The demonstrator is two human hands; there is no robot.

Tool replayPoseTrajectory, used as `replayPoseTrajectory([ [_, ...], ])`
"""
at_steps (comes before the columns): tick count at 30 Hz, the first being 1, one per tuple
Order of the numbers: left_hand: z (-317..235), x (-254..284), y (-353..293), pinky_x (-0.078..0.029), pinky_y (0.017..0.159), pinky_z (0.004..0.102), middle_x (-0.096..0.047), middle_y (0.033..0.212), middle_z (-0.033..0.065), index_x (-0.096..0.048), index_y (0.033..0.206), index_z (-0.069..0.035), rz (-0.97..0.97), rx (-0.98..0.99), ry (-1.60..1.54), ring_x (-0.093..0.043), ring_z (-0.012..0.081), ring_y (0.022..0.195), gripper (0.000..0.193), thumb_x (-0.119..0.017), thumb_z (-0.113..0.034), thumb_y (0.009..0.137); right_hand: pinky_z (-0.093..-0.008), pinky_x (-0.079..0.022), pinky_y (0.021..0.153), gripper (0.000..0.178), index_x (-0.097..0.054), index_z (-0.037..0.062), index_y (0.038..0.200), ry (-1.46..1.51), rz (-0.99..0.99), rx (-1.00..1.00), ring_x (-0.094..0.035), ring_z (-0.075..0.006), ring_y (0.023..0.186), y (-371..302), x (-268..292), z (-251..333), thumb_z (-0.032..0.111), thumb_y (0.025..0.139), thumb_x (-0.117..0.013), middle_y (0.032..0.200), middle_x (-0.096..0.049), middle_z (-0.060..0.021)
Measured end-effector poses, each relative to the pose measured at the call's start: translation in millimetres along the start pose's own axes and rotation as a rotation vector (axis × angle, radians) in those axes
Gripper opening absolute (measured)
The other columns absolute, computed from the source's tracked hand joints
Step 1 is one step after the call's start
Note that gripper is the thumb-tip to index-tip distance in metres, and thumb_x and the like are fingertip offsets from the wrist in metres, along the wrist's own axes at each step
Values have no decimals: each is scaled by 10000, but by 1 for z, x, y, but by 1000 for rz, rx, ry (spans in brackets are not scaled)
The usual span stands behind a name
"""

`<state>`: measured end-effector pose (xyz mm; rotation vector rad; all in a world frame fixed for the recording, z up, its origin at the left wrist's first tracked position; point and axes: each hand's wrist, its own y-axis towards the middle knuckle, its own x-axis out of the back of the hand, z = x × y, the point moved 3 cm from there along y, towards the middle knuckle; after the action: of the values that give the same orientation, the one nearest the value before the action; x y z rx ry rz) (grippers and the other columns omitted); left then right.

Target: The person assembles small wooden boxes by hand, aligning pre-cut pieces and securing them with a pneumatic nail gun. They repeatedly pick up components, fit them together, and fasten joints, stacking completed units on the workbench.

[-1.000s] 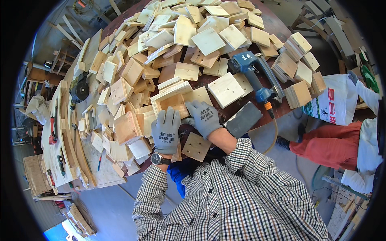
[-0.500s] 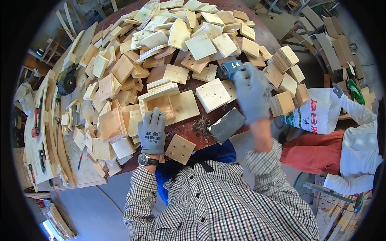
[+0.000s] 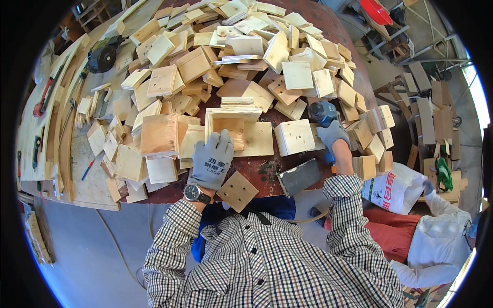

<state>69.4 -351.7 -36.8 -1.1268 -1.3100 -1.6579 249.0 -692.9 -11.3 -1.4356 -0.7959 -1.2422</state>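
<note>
My left hand (image 3: 211, 160), in a grey glove, has its fingers bent over the near side of a partly built wooden box (image 3: 259, 138). The box has a flat board at the right and raised plywood edges at the back and left. To the right, my gloved right hand (image 3: 334, 136) is wrapped round the handle of a blue and black power tool (image 3: 322, 110); its working end is hidden. Between the hands lies a pale wooden block (image 3: 294, 137). Nearer me are a dark rectangular block (image 3: 300, 177) and a square wooden piece with holes (image 3: 238, 191).
A big heap of wooden blocks (image 3: 298, 75) covers the table beyond my hands. At the left lie a black round tool (image 3: 104, 55) and a red-handled tool (image 3: 39, 107). A white printed sack (image 3: 395, 187) and another person in red trousers (image 3: 390, 233) are at the right.
The whole view has shifted, so the table's things sit further right. My right hand and the power tool have moved nearer me relative to the blocks. My left hand stays at the wooden box.
</note>
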Motion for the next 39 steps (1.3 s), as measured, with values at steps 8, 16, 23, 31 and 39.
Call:
replayPoseTrajectory([
  [8, -5, 4, 2, -486, 793, 395, -609, 1147, 19, -688, 1146, -104, 30, 13, -85, -569, 202, 1083, 309, -649, -195, 853, -311, -496, 497, 275, -672, 67, 970, 511, -20, 39, -600, -129, 535, -72, 98, -3, 315, 893, -766, 702, -634, -18],
  [16, -2, -1, -3, -477, 777, 384, -611, 1115, 5, -703, 1121, -114, -31, 22, -70, -570, 196, 1054, 293, -667, -200, 844, -326, -524, 573, 145, -656, -68, 963, 958, 165, 494, -635, -185, 582, -202, 163, 64, 66, 952, -602, 731, -679, -137],
  [23, -3, -3, 0, -472, 769, 392, -616, 1108, -7, -709, 1149, -118, 19, 23, -83, -553, 185, 1064, 308, -676, -196, 853, -310, -530, 514, 219, -589, -22, 1140, 756, 699, 429, -624, -151, 531, -181, 111, 141, 66, 949, -652, 707, -652, -88],
  [31, -7, -8, 0, -465, 754, 389, -603, 1078, -24, -718, 1101, -123, 7, 32, -132, -555, 174, 1026, 241, -690, -178, 868, -277, -530, 524, 187, -639, 0, 833, 673, 821, 409, -637, -130, 541, -157, 65, 159, 139, 952, -675, 661, -649, -65],
  [39, -2, -1, 0, -461, 745, 375, -594, 1053, -30, -709, 1034, -136, -37, 67, -161, -559, 170, 1006, 163, -692, -177, 877, -261, -523, 525, 153, -646, 5, 869, 645, 765, 383, -636, -115, 546, -156, 59, 163, 135, 947, -667, 671, -656, -55],
])
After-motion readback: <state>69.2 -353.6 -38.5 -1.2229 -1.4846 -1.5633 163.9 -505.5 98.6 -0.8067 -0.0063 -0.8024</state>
